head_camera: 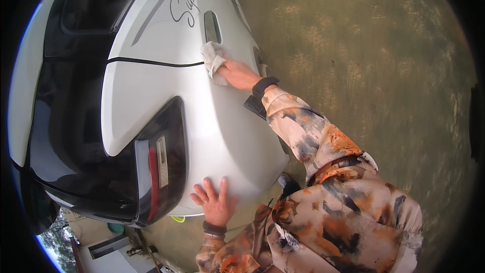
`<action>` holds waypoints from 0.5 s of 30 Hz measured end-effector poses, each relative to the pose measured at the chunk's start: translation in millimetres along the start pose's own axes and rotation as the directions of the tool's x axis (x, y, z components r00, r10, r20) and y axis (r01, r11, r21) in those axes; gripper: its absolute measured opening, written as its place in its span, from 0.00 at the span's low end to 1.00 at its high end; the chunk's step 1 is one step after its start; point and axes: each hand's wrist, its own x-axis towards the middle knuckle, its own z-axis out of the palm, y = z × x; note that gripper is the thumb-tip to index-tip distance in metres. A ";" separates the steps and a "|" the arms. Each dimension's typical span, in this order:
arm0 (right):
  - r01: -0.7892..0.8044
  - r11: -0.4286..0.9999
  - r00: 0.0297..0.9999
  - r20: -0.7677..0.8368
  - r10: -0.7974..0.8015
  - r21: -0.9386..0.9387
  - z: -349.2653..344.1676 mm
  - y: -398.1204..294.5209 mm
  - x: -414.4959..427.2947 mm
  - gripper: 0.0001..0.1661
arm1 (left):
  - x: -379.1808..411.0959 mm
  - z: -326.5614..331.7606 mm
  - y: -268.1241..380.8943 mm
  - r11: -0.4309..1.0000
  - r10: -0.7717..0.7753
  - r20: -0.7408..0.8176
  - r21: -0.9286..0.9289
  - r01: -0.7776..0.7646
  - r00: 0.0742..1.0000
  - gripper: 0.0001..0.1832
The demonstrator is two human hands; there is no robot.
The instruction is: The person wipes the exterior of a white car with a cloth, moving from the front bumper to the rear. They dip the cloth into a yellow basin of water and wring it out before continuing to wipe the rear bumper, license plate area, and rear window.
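Observation:
A white cloth [213, 61] is bunched in my right hand [240, 74]. It presses against the white side panel of a small car, just by the recessed door handle [212, 27]. My fingers are partly hidden by its folds. My left hand [217, 206] holds nothing; its fingers are spread, back upward, at the lower rear corner of the white bodywork [242, 133]. Between the hands and to their left is the dark-framed tail light [162, 163], with a red strip. The door panel [159, 34] bears grey lettering and a grey stripe.
The glossy black rear section [75, 129] of the car curves away at left. Dull greenish-brown ground [360, 64] stretches along the right. Below the car are a yellow-green ring-shaped edge [178, 219], a teal container [115, 228] and a low white structure [113, 256]. A shoe [283, 179] shows beside the body.

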 end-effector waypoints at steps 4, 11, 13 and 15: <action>-0.186 0.982 0.977 -0.101 0.189 0.043 0.5 96.0 -23.7 0.25 | 4.5 6.7 2.4 0.999 0.042 -0.064 -0.020 -0.043 0.997 0.43; -0.294 0.941 0.940 -0.130 0.317 0.170 75.4 175.2 -229.2 0.18 | -2.2 1.7 -1.3 1.000 0.028 -0.054 0.016 -0.027 0.998 0.44; -0.500 0.861 0.864 -0.021 0.504 0.089 108.1 221.1 -295.1 0.16 | 1.2 3.7 3.4 0.999 0.039 -0.045 0.009 -0.039 0.998 0.45; -0.672 0.723 0.739 0.074 0.670 0.160 130.3 223.8 -328.7 0.16 | -2.6 -1.0 0.7 0.999 0.030 -0.029 0.033 -0.029 0.999 0.45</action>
